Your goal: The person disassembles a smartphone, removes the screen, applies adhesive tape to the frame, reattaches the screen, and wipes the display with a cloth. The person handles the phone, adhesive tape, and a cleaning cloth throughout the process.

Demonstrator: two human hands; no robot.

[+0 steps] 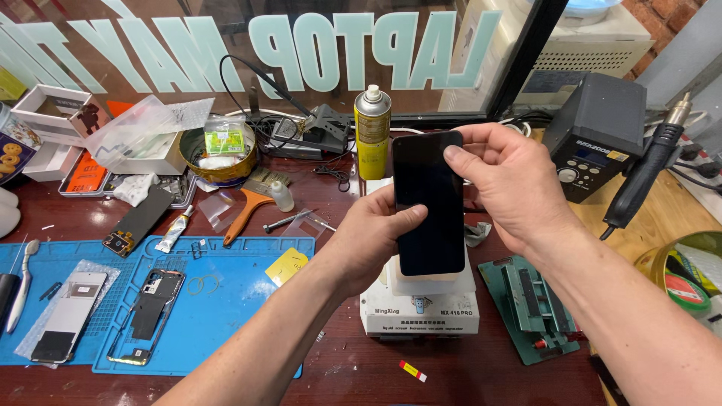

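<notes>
1. Workbench (526,376); dark red wood, crowded with repair gear; a blue silicone work mat (233,301) covers its left part.
2. White screen-separator machine (419,312); stands on the bench directly below the hands; a pale pad lies on its top plate, mostly hidden by the panel held above it.
3. Black phone screen panel (429,203); held upright in the air above the separator, glass dark and unlit, facing the camera; by my judgement it is already free of any phone body and is under inspection, while refitting is not yet done.
4. Right hand (511,184); partly closed, grasping the panel's upper right corner; thumb on the front glass, fingers curled behind the top edge.
5. Left hand (372,229); partly closed, gripping the panel's left edge at mid-height; thumb pressed on the front, fingers behind.
6. Opened phone frame (147,312); lies flat on the blue mat, well apart from the hands, internals exposed, no screen on it; this suggests assembly is left to do.
7. Silver back cover (68,316); lies just beside the frame on the mat's left edge.
8. Yellow spray can (372,135); stands upright behind the panel.
9. Orange-handled scraper (248,210); lies above the mat.
</notes>
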